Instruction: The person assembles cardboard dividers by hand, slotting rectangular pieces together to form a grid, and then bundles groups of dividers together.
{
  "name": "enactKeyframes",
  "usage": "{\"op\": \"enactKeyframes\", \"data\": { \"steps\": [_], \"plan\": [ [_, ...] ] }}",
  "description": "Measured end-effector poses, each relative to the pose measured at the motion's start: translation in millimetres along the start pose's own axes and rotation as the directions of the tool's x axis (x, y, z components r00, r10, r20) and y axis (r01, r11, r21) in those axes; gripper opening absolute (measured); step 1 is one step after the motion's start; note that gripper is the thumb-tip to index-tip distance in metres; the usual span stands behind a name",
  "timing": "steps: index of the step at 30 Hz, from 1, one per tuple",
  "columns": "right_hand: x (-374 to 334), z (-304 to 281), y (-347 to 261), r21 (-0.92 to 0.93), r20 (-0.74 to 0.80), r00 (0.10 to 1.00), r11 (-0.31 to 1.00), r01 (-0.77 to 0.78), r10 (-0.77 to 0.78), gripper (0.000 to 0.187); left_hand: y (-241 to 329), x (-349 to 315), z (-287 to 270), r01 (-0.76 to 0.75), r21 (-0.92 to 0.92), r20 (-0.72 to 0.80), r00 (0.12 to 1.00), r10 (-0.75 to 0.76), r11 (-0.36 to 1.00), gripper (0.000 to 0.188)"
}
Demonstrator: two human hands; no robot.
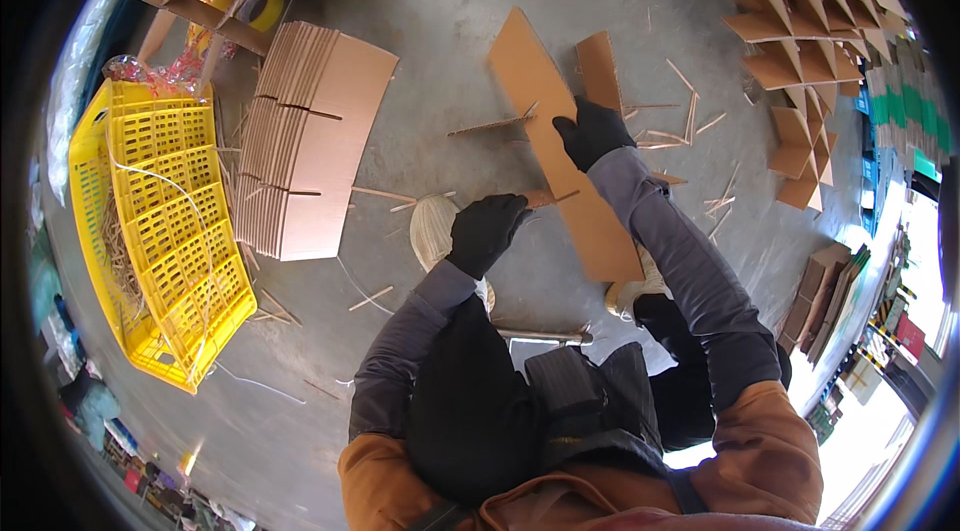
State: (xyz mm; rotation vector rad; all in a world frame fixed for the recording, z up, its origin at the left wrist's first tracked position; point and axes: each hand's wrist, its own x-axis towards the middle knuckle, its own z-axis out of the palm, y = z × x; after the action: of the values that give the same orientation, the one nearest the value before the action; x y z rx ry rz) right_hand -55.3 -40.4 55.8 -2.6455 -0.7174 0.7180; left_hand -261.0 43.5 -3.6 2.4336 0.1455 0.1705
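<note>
In front of my knees, a long brown cardboard divider strip (560,156) slants from upper left to lower right. Another cardboard piece (600,71) stands crosswise near its far end, and a narrow edge-on piece (490,126) juts out to its left. My right hand (597,134), in a black glove, is closed over the long strip's right edge. The black-gloved left hand (487,234) pinches the end of a short cross strip (541,198), which meets the long one at a slot. Its fingertips are partly hidden.
Left of me stands a stack of slotted cardboard sheets (340,146), beside a yellow plastic crate (180,221) holding cardboard scraps. Assembled cardboard dividers (800,21) pile up at the far right. Tape rolls (265,6) lie at the upper left. Thin scraps (690,116) litter the grey floor.
</note>
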Motion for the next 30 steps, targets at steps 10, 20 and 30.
{"op": "enactKeyframes", "data": {
  "steps": [10, 20, 30],
  "plan": [
    [-17, 5, -13, -0.067, 0.017, 0.999, 0.997, -0.046, 0.047, 0.035, 3, 0, -6, 0.015, -0.024, -0.035, 0.999, -0.016, 1.0, 0.021],
    [-31, 49, -9, -0.024, -0.108, 0.98, 0.985, -0.171, 0.167, 0.037, 1, 26, -13, 0.063, 0.146, 0.173, 0.981, -0.088, 0.987, 0.022],
    [19, 113, 90, -0.269, 0.213, 0.973, 0.963, -0.034, 0.094, 0.044, -39, 27, -56, 0.18, 0.018, -0.28, 0.945, -0.168, 0.984, 0.043]
  ]
}}
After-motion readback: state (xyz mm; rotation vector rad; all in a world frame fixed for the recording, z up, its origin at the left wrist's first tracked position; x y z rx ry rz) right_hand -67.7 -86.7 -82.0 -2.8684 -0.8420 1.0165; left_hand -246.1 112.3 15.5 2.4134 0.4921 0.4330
